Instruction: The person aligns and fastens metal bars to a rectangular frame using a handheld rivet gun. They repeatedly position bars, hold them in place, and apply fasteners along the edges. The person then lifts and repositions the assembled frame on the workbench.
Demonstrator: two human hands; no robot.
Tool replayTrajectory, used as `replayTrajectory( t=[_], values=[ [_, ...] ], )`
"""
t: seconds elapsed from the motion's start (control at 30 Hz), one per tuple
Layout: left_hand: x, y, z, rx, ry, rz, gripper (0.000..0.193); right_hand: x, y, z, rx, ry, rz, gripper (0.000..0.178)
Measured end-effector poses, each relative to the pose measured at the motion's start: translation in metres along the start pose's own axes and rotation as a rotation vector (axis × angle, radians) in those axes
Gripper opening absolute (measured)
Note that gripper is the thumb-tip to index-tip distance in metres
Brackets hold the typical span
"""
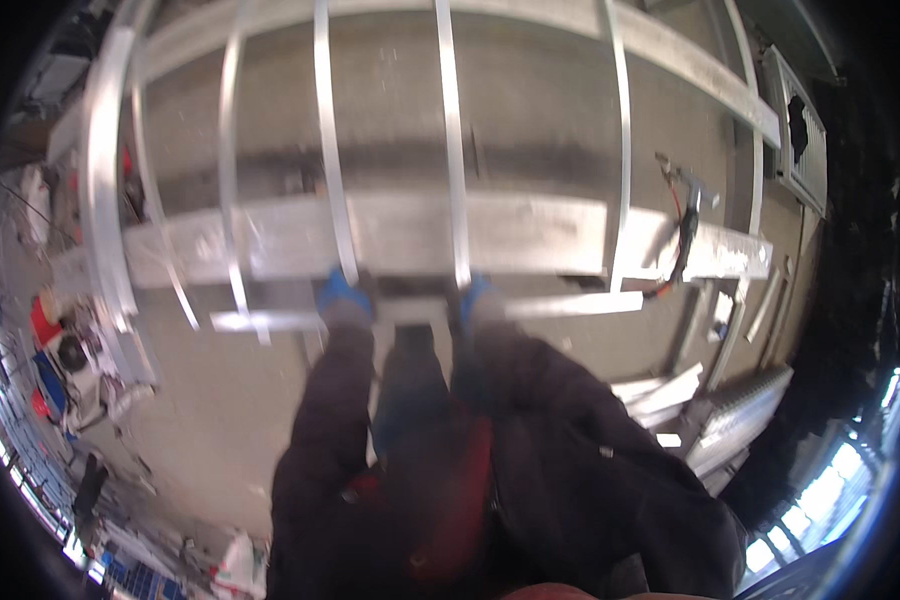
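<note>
A long pale metal bar lies crosswise in front of me, parallel to the near beam of a metal frame. My left hand, in a blue glove, is closed at the bar, close to the near end of one metal strip. Level with it, my right hand, gloved the same way, is closed at the bar beside the end of another metal strip. Motion blur softens both hands, and most fingers are hidden. Between them a stretch of the bar shows, above my legs.
The strips rest across a wide pale beam, with another beam farther off. A tool with a red and black cable sits at the beam's right. Metal pieces lie at right on the floor; red and white items stand left.
</note>
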State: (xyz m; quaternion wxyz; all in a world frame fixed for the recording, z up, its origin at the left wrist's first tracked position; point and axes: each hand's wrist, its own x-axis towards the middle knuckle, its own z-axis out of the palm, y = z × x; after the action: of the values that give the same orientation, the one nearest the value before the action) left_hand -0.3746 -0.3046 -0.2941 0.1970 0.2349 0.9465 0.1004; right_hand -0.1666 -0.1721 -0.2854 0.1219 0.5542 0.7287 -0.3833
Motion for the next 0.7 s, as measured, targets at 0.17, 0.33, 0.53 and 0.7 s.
replayTrajectory(
  t=[0.17,0.33,0.53,0.7],
  values=[
    [-0.028,-0.016,0.004,-0.091,0.210,0.118,0.061,0.002,0.017,-0.002,0.064,-0.069,-0.064,0.053],
    [-0.112,-0.033,0.025,-0.404,-0.101,0.090,0.045,0.016,0.021,-0.016,0.329,-0.320,-0.055,0.063],
    [-0.152,-0.029,0.113,-1.663,-1.004,-0.771,0.039,0.017,0.030,-0.021,0.350,-0.373,-0.127,0.057],
    [-0.148,-0.006,0.148,-2.169,-0.824,-0.691,0.035,0.021,0.027,-0.026,0.350,-0.506,-0.118,0.054]
  ],
)
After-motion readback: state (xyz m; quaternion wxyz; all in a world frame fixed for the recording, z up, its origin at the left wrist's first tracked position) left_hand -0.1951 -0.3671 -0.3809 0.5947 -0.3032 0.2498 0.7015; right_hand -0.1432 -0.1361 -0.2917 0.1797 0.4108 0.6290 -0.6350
